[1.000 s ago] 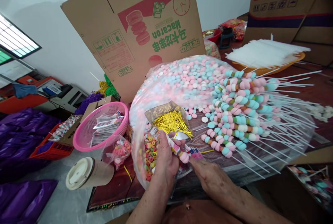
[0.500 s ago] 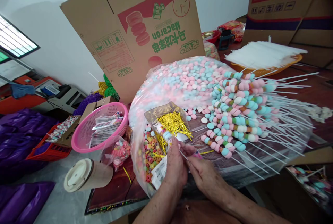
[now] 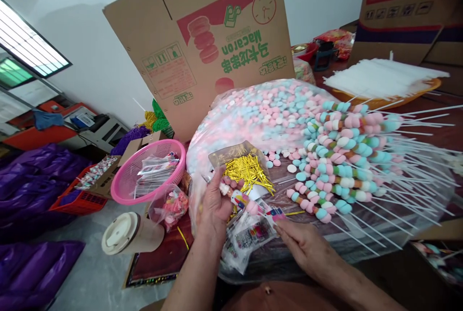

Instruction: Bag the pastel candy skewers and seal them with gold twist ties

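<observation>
A candy skewer (image 3: 250,206) in a clear printed wrapper lies slantwise between my hands. My left hand (image 3: 212,207) is closed around its upper left end, the thumb on top. At the lower right end my right hand (image 3: 306,241) pinches the wrapper's edge. Just behind them is an open bag of gold twist ties (image 3: 248,171). Below the skewer lie clear printed wrappers (image 3: 249,236). To the right, many candy skewers (image 3: 343,166) are piled with their white sticks pointing right. Pink, blue and white candies (image 3: 267,113) fill a big plastic bag behind.
At left stand a pink basket (image 3: 117,190) of printed packets, a lidded paper cup (image 3: 144,234) and a small bag of gummies (image 3: 174,207). A cardboard box (image 3: 206,79) rises at the back. White sticks (image 3: 383,77) lie in an orange basket at far right.
My hands have moved apart, my left hand going left and up. The candy skewer now shows inside the printed wrapper, stretched between them. The view has shifted slightly.
</observation>
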Demonstrator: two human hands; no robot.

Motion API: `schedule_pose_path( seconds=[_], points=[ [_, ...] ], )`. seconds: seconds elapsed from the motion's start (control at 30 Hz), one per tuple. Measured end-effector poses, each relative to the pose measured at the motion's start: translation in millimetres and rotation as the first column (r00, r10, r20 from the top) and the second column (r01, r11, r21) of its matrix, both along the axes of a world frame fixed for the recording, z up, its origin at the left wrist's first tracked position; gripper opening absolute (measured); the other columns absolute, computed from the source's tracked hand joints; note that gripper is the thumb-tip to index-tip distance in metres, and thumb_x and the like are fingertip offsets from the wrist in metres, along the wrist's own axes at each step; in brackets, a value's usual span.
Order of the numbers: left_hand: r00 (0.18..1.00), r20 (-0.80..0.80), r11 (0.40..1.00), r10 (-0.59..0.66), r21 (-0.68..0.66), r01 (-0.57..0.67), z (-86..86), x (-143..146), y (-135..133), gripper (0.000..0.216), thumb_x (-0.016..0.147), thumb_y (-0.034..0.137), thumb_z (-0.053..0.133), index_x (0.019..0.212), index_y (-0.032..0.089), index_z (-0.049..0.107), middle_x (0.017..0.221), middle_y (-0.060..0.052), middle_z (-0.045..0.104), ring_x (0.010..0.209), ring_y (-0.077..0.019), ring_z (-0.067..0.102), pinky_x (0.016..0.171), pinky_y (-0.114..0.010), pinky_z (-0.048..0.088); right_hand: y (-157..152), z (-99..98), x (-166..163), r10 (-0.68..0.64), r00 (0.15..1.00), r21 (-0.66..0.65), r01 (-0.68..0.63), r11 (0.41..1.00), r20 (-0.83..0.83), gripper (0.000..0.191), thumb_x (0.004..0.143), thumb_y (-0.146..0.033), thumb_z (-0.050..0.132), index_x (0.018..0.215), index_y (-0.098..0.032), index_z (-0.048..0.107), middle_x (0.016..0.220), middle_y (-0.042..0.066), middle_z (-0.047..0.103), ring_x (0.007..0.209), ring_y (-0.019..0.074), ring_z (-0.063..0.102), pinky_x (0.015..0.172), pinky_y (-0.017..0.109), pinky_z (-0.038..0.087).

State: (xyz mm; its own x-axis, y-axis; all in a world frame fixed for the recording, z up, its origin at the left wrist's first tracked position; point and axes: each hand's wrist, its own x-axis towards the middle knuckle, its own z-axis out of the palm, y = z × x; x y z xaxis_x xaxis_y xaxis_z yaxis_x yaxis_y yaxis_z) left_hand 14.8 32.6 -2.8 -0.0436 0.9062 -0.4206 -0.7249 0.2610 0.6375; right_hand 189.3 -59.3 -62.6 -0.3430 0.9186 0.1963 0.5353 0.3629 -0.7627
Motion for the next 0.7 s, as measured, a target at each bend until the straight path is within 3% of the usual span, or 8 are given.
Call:
schedule_pose_path(
  seconds=[0.1, 0.17, 0.37, 0.57, 0.7],
  points=[
    [0.998, 0.050, 0.999, 0.023, -0.049, -0.020, -8.9, 12.1, -6.9, 0.019, 0.078, 0.033, 0.061, 0.073, 0.015, 0.059, 0.043, 0.006, 0.044, 0.042, -0.0088, 0.048, 0.062, -0.029, 0.051, -0.1, -10.1, -0.5, -0.139, 0.972, 0.293, 0.078, 0.953, 0.192, 0.031, 0.087, -0.014, 0.030, 0.087, -0.014, 0.061, 0.060, 0.006, 0.063, 0.058, 0.0165, 0.058, 0.056, 0.025, 0.039],
    [0.997, 0.070, 0.996, 0.036, -0.084, -0.030, -15.1, 15.8, -10.8, 0.025, 0.080, 0.039, 0.058, 0.073, 0.016, 0.058, 0.043, 0.006, 0.044, 0.042, -0.0088, 0.048, 0.061, -0.028, 0.051, -0.6, -12.9, -2.4, -0.155, 0.956, 0.369, 0.054, 0.928, 0.249, 0.030, 0.084, -0.010, 0.032, 0.089, -0.013, 0.061, 0.061, 0.007, 0.064, 0.059, 0.0173, 0.059, 0.056, 0.026, 0.038],
    [0.998, 0.063, 0.995, 0.026, -0.093, -0.020, -18.1, 23.1, -16.6, 0.033, 0.077, 0.049, 0.057, 0.069, 0.016, 0.054, 0.043, 0.005, 0.046, 0.042, -0.0092, 0.048, 0.060, -0.028, 0.050, -0.2, -7.5, -13.5, -0.067, 0.970, 0.233, 0.011, 0.972, 0.235, 0.029, 0.085, -0.011, 0.031, 0.074, -0.016, 0.057, 0.060, 0.005, 0.063, 0.057, 0.0153, 0.060, 0.054, 0.024, 0.035],
    [0.993, 0.047, 0.988, -0.111, -0.104, 0.115, -25.9, 44.8, -35.1, 0.040, 0.070, 0.056, 0.060, 0.065, 0.017, 0.053, 0.042, 0.003, 0.051, 0.042, -0.0113, 0.051, 0.060, -0.030, 0.049, 8.4, 1.9, -19.2, -0.041, 0.996, -0.029, 0.043, 0.999, 0.074, 0.033, 0.089, -0.023, 0.028, 0.075, -0.017, 0.058, 0.065, 0.006, 0.065, 0.055, 0.0152, 0.058, 0.050, 0.023, 0.034],
    [0.990, -0.065, 0.987, -0.129, -0.101, 0.122, -37.1, 57.0, -44.1, 0.036, 0.068, 0.050, 0.066, 0.065, 0.016, 0.054, 0.049, 0.001, 0.057, 0.051, -0.0147, 0.057, 0.065, -0.031, 0.048, 10.4, 0.2, -21.1, -0.061, 0.990, -0.039, 0.067, 0.997, 0.127, 0.034, 0.089, -0.024, 0.029, 0.074, -0.017, 0.058, 0.065, 0.006, 0.066, 0.058, 0.0158, 0.059, 0.052, 0.023, 0.034]
  ],
)
